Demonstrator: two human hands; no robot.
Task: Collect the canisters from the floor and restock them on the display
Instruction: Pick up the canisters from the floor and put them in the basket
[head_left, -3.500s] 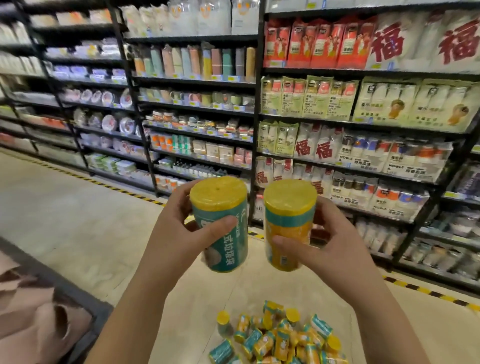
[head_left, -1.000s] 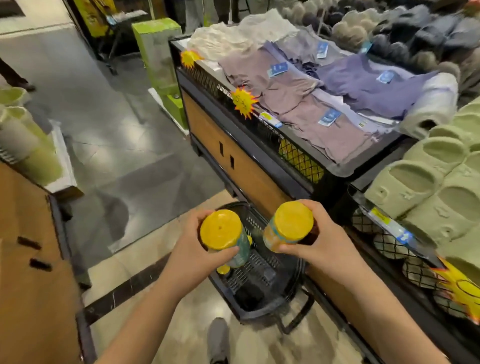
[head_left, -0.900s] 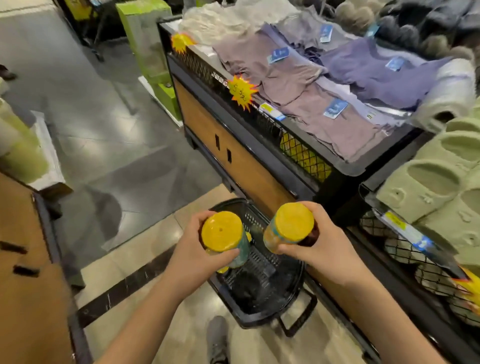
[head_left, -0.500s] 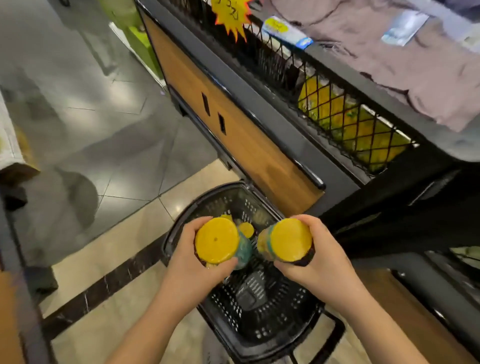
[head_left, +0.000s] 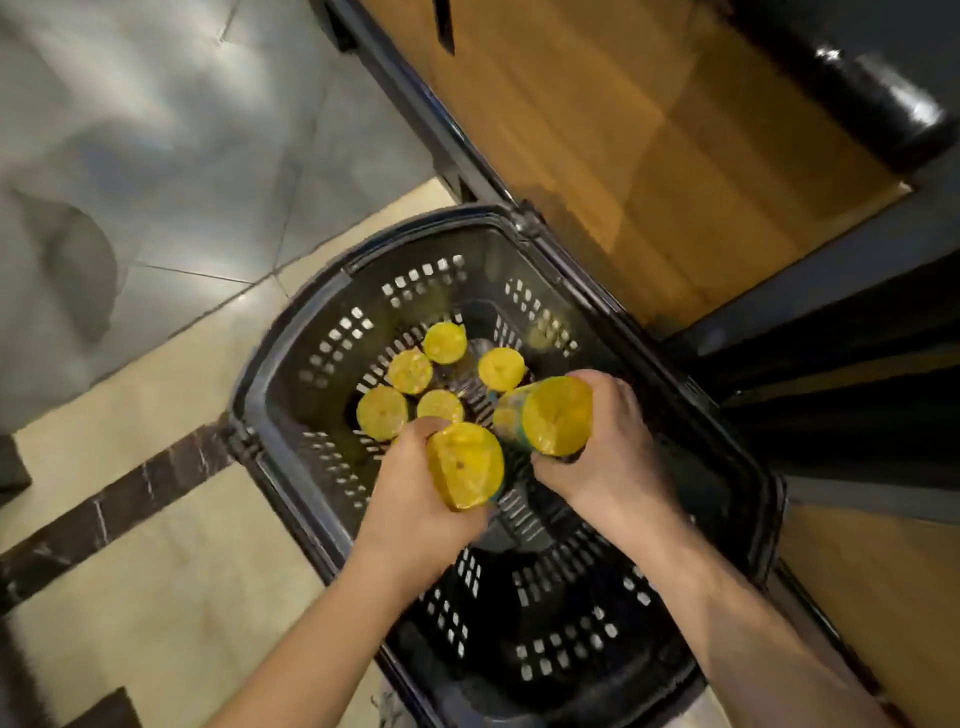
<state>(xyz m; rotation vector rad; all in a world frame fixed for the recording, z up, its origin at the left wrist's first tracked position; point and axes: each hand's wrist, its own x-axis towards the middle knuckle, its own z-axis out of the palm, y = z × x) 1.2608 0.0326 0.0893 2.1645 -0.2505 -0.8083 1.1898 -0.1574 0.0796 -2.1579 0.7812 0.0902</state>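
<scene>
Two yellow lids face up over the black basket (head_left: 291, 338): left hand (head_left: 410, 504) curled round the left canister (head_left: 465, 465), right hand (head_left: 615, 447) round the right canister (head_left: 553, 415). Five more canisters (head_left: 383, 413) stand upright near its far edge.

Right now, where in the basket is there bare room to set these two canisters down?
The near half of the basket floor is bare, bordered by its near and side walls. The far end is crowded: five standing canisters cluster there, just beyond the left hand and right hand.
</scene>
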